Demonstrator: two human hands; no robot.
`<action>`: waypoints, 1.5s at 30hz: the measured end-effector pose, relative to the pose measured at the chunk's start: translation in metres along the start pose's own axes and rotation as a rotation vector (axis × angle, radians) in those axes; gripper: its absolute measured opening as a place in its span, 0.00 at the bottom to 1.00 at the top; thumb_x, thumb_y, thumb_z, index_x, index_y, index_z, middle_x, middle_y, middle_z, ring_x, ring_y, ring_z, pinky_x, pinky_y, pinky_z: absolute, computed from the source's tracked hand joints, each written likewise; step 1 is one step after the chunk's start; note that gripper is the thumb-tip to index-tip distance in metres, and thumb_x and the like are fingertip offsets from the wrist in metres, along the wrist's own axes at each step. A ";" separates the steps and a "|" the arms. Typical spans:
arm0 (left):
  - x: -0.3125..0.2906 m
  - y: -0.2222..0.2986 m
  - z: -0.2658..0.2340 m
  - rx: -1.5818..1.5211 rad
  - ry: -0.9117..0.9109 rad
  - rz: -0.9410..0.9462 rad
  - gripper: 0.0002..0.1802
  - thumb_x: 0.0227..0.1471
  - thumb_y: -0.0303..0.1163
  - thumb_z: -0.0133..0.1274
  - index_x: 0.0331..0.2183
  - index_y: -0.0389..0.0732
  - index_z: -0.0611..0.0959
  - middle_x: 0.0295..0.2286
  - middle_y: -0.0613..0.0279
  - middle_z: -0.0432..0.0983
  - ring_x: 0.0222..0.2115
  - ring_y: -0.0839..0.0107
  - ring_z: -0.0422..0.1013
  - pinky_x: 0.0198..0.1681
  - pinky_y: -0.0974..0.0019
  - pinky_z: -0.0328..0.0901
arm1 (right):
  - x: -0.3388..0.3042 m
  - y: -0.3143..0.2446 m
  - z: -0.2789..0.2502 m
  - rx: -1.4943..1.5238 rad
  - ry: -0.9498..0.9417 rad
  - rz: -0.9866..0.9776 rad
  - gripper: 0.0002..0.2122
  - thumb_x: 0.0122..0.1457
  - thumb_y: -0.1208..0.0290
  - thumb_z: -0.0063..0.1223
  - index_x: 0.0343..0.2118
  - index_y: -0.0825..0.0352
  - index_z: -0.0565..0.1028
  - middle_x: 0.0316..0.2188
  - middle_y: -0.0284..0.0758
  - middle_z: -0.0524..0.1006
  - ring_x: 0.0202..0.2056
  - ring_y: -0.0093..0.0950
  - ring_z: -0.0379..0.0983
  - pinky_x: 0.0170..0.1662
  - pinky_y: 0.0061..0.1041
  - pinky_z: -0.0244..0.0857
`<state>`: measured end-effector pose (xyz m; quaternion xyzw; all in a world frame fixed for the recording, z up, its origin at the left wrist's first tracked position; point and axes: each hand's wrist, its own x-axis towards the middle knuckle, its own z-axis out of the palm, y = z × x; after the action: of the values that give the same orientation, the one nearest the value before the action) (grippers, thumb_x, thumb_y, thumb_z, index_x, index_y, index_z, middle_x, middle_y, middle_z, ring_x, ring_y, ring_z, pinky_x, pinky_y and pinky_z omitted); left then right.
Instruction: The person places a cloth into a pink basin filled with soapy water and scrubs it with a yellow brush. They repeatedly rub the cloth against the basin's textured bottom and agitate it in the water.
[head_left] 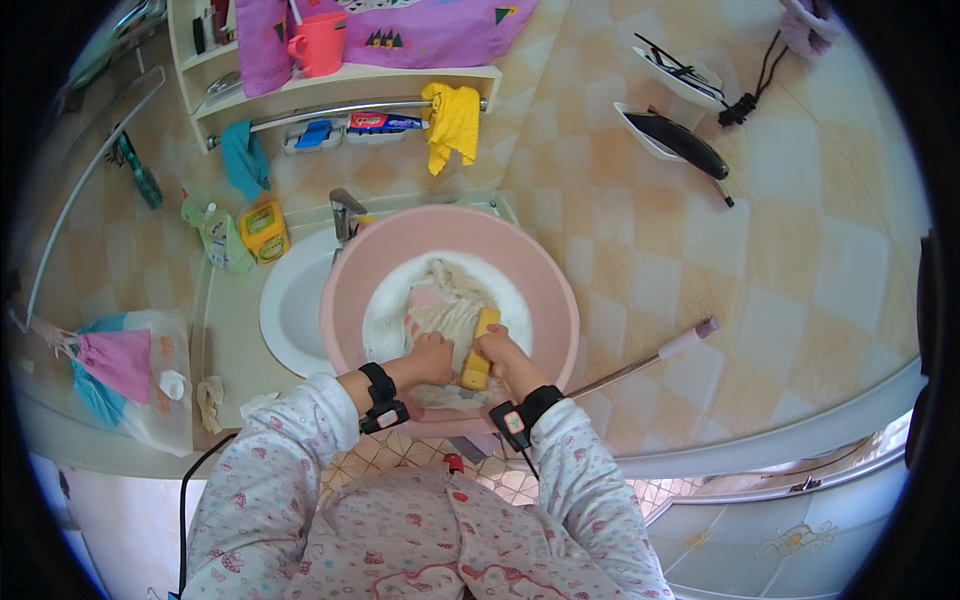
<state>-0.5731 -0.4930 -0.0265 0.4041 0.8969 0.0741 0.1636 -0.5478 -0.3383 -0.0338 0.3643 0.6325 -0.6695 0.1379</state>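
Note:
A large pink basin (548,290) rests over the white sink (285,310), with foamy water inside it. Bunched in that water is a pale cream cloth (445,310) with a light pink patch. My left hand (430,358) is closed in a fist on the cloth's near part. A yellow bar of soap (484,340), long and block-shaped, is gripped by my right hand (502,353) against the right side of the cloth. Both wrists carry black straps with small devices.
Behind the basin stands a metal faucet (345,208). To its left are a yellow tub (264,232) and a pale green bottle (222,240). A yellow cloth (452,125) hangs from the rail above. A rod with a pale handle (690,338) leans at the right.

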 end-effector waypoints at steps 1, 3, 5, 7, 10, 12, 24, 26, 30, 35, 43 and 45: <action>-0.005 -0.001 0.002 -0.035 0.028 0.007 0.31 0.38 0.35 0.61 0.45 0.33 0.70 0.40 0.41 0.68 0.39 0.51 0.69 0.40 0.57 0.65 | 0.008 0.000 -0.010 0.075 -0.031 0.030 0.32 0.43 0.83 0.48 0.54 0.60 0.51 0.38 0.42 0.68 0.37 0.36 0.70 0.32 0.44 0.67; -0.010 -0.005 0.005 -0.071 0.043 0.043 0.27 0.39 0.38 0.60 0.41 0.34 0.73 0.37 0.42 0.70 0.38 0.52 0.69 0.41 0.58 0.64 | 0.017 -0.001 -0.025 0.057 -0.191 0.024 0.29 0.47 0.78 0.48 0.54 0.66 0.54 0.38 0.43 0.68 0.33 0.36 0.71 0.35 0.38 0.68; -0.011 -0.014 0.006 -0.171 -0.011 0.084 0.20 0.40 0.34 0.58 0.36 0.35 0.75 0.32 0.46 0.72 0.37 0.53 0.69 0.41 0.58 0.63 | 0.013 -0.003 -0.031 -0.116 -0.134 -0.085 0.26 0.50 0.73 0.48 0.54 0.67 0.58 0.36 0.45 0.69 0.31 0.38 0.71 0.36 0.34 0.68; -0.013 -0.026 0.004 -0.175 -0.072 0.131 0.15 0.40 0.31 0.56 0.33 0.35 0.76 0.30 0.47 0.73 0.35 0.53 0.70 0.39 0.58 0.64 | -0.004 -0.001 -0.026 -0.406 0.087 -0.241 0.23 0.52 0.69 0.46 0.53 0.65 0.62 0.33 0.47 0.70 0.30 0.41 0.72 0.37 0.34 0.68; -0.023 -0.047 -0.001 -0.064 -0.107 0.187 0.12 0.41 0.29 0.54 0.31 0.34 0.77 0.29 0.45 0.74 0.31 0.51 0.72 0.34 0.56 0.67 | -0.038 -0.001 -0.018 -1.139 0.035 -0.683 0.24 0.52 0.65 0.47 0.54 0.60 0.63 0.32 0.53 0.70 0.29 0.47 0.72 0.37 0.35 0.68; -0.031 -0.059 -0.003 0.020 -0.089 0.173 0.10 0.40 0.26 0.53 0.29 0.34 0.78 0.27 0.45 0.75 0.29 0.50 0.72 0.32 0.56 0.67 | -0.051 0.000 -0.008 -1.306 -0.172 -0.702 0.25 0.52 0.64 0.46 0.56 0.57 0.61 0.33 0.54 0.70 0.30 0.49 0.72 0.37 0.38 0.67; -0.055 -0.052 -0.037 -0.092 -0.056 0.573 0.28 0.22 0.41 0.68 0.25 0.33 0.73 0.27 0.47 0.69 0.31 0.51 0.68 0.34 0.56 0.63 | -0.031 -0.027 -0.015 -1.450 -0.066 -0.647 0.23 0.55 0.62 0.42 0.56 0.53 0.62 0.32 0.51 0.73 0.32 0.46 0.72 0.36 0.41 0.67; -0.057 -0.046 -0.038 -0.259 -0.005 0.590 0.27 0.22 0.40 0.68 0.23 0.34 0.72 0.25 0.49 0.68 0.29 0.52 0.67 0.32 0.58 0.62 | -0.040 -0.022 -0.013 -1.404 -0.341 -0.779 0.22 0.55 0.61 0.43 0.54 0.53 0.65 0.29 0.52 0.73 0.28 0.47 0.72 0.34 0.42 0.66; -0.060 -0.037 -0.032 -0.436 -0.249 0.391 0.25 0.24 0.39 0.67 0.20 0.36 0.69 0.21 0.53 0.67 0.25 0.52 0.67 0.27 0.61 0.61 | -0.035 -0.027 -0.017 -1.505 0.136 -0.643 0.21 0.57 0.61 0.40 0.54 0.54 0.64 0.31 0.51 0.73 0.31 0.47 0.72 0.35 0.42 0.67; -0.029 -0.060 -0.021 -0.478 -0.260 0.389 0.16 0.33 0.31 0.60 0.27 0.35 0.75 0.22 0.52 0.72 0.26 0.54 0.69 0.28 0.63 0.64 | -0.026 -0.030 -0.026 -1.493 0.027 -0.579 0.23 0.56 0.64 0.40 0.57 0.57 0.60 0.30 0.53 0.72 0.31 0.46 0.73 0.36 0.41 0.67; 0.091 -0.103 0.040 -0.222 0.173 -0.172 0.14 0.40 0.27 0.50 0.33 0.32 0.76 0.26 0.43 0.75 0.25 0.49 0.71 0.29 0.57 0.66 | -0.074 -0.015 -0.060 -1.420 -0.098 -0.603 0.23 0.56 0.65 0.41 0.56 0.59 0.62 0.27 0.52 0.73 0.30 0.48 0.72 0.36 0.41 0.66; 0.091 -0.093 0.031 -0.215 -0.066 -0.135 0.17 0.42 0.28 0.49 0.37 0.30 0.75 0.27 0.42 0.75 0.25 0.50 0.71 0.29 0.57 0.67 | -0.073 -0.016 -0.071 -1.358 -0.082 -0.522 0.23 0.56 0.64 0.41 0.56 0.59 0.61 0.27 0.52 0.73 0.30 0.48 0.71 0.37 0.41 0.65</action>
<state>-0.6836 -0.4862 -0.1011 0.3250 0.9032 0.1454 0.2399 -0.4847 -0.2885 0.0313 0.0103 0.9691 -0.1533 0.1929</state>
